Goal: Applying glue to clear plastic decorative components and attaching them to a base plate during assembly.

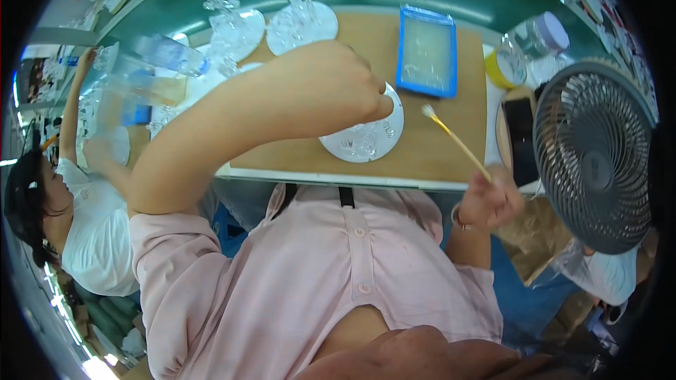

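Note:
My left hand [338, 81] is closed over a white round disc [366, 141] that carries small clear crystal-like pieces, on a tan work board [436, 148]. What the fingers pinch is hidden under the hand. My right hand [489, 200] grips a thin yellow brush [454, 139] by its lower end, its pale tip pointing up and left toward the disc, a short way off it. A blue tray [427, 51] with a whitish lining lies just beyond the disc.
More white discs with clear figurines [299, 21] stand at the back. A grey fan [598, 155] fills the right side, a dark phone [520, 134] and plastic containers [535, 46] beside it. Another person [91, 218] works at the left.

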Motion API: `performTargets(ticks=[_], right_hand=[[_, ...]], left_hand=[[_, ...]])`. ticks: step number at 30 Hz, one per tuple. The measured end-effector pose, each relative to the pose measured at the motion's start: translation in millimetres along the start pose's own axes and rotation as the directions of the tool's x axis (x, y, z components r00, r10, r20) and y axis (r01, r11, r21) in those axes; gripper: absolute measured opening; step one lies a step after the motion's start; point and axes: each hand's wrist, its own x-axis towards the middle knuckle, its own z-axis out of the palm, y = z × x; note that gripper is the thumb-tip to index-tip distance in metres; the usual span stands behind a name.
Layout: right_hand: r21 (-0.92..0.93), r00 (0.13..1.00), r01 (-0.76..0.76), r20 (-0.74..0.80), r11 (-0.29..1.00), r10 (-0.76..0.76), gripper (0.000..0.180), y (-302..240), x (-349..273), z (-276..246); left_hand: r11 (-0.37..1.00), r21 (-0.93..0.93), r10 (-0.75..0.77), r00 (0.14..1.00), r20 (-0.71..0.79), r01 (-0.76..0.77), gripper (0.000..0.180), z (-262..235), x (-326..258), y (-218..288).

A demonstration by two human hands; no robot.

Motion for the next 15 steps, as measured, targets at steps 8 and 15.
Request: performTargets(ticks=[8, 15], right_hand=[[0.374, 0.989, 0.149, -0.034, 0.915, -0.147, 0.02, -8, 16, 15], [0.36, 0.998, 0.041, 0.027, 0.932, -0.054, 0.02, -2, 3, 18]], left_hand=[[0.896, -0.054, -0.418, 0.795, -0.44, 0.441, 0.015, -98, 25, -96], [0.804, -0.036, -0.579, 0.768, -0.274, 0.593, 0.02, 9, 120, -257]])
